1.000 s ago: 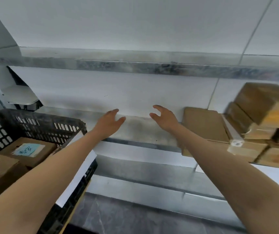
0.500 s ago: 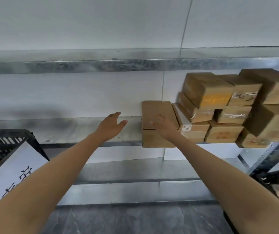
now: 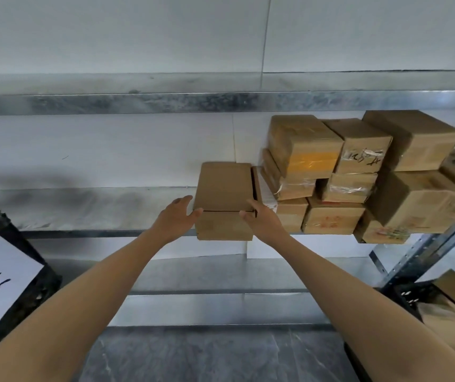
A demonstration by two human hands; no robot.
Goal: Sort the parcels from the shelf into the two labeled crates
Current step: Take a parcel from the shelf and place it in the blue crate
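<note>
Parcel — plain brown cardboard, lidded — held between left hand, right hand.

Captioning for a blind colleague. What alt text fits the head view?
A person's left hand and right hand hold a cardboard parcel by its sides at the front edge of a metal shelf. Taped parcels are stacked to its right; a black labelled crate stands lower left.

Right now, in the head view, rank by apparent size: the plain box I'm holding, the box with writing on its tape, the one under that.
1. Plain box, though it sits nearest the camera.
2. Box with writing.
3. Box under it, clearly smallest.
</note>
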